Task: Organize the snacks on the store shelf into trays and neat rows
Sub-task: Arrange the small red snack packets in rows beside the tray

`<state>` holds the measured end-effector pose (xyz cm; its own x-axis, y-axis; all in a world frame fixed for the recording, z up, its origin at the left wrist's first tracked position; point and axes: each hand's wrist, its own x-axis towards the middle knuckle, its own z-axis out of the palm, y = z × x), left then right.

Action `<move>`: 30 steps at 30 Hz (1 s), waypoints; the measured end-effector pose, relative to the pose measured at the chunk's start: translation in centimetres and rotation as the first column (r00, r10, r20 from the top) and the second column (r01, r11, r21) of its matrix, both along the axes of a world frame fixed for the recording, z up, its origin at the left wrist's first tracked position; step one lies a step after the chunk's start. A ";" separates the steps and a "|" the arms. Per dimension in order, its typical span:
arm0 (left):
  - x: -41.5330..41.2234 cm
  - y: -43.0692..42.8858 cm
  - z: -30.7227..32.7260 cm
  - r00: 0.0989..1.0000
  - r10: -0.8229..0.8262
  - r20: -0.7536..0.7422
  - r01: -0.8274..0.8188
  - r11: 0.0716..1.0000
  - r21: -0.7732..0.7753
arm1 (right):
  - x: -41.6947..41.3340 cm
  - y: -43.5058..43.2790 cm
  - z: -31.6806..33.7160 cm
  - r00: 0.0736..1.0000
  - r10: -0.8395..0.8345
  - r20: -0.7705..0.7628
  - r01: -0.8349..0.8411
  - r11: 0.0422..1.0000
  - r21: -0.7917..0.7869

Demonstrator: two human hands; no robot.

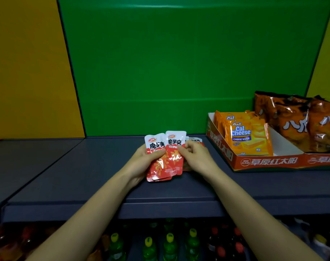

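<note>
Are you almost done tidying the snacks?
Partly. The Cal Cheese wafers already stand in the red tray, with orange chip bags behind. The left hand and right hand are gathering the red pouches. Those have no tray or row yet.

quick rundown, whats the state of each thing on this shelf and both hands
red konjac snack packets: fanned out, held above the shelf by both hands
left hand: shut on the packets, thumb on front
right hand: pinching the packets' right edge
Cal Cheese wafer packs: upright in a row inside the tray
red cardboard tray: on the shelf, front right part unfilled
orange chip bags: standing behind the tray
shelf: left part bare
</note>
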<state>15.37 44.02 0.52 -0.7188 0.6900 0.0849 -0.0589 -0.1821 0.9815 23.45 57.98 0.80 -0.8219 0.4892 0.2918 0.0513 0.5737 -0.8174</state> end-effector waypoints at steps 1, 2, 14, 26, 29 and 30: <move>-0.1 -0.1 0.0 1.000 0.021 0.005 -0.021 1.000 -0.009 | 0.3 0.5 0.1 0.999 -0.029 -0.016 0.028 0.999 -0.042; -0.3 -0.2 -0.1 0.999 0.051 0.017 -0.051 0.999 -0.014 | 0.6 1.1 0.3 0.997 -0.073 -0.029 0.071 0.996 -0.061; -1.1 -1.0 -0.3 0.974 0.188 0.128 -0.181 0.981 -0.062 | 1.3 4.4 -0.6 0.849 -0.465 0.250 0.382 0.869 0.316; -0.5 -1.3 -0.1 0.977 0.181 0.116 -0.171 0.981 -0.093 | 1.0 3.4 0.2 0.748 -0.561 0.355 0.349 0.787 0.508; -0.3 -1.3 -0.1 0.978 0.178 0.106 -0.169 0.982 -0.090 | 0.9 3.2 0.5 0.743 -0.568 0.355 0.287 0.748 0.598; -0.3 -1.3 -0.1 0.979 0.177 0.103 -0.169 0.982 -0.089 | 1.0 3.1 0.6 0.740 -0.578 0.345 0.273 0.726 0.631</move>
